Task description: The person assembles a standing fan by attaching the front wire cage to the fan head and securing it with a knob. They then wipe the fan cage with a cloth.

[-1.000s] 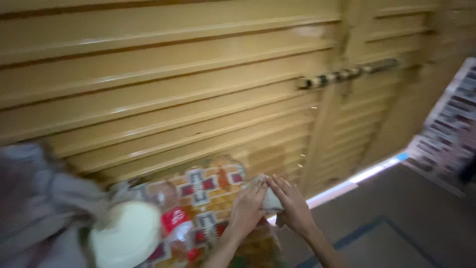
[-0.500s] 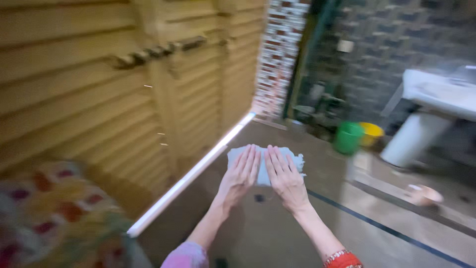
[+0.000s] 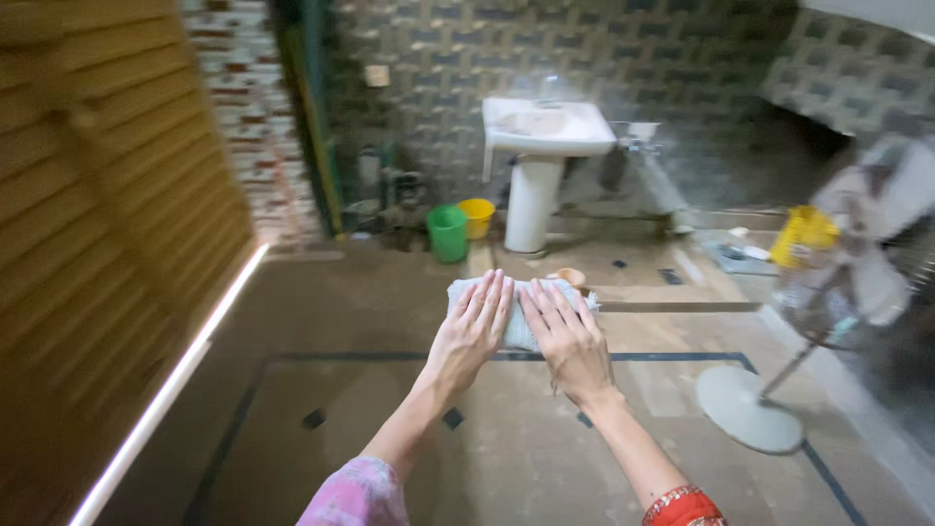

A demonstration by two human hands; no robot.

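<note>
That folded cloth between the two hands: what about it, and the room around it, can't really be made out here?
- Folded cloth, head view: mostly covered by the left hand and right hand; its underside and any pattern are hidden.
- Pedestal fan: blurred, partly cut off at the right edge.
- Small objects beside the green bucket: too dim and blurred to identify.
- Wooden slatted wall: motion-blurred.

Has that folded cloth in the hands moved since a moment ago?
Yes. The cloth, held between both hands, went from beside the slatted wooden door toward the white sink.
</note>
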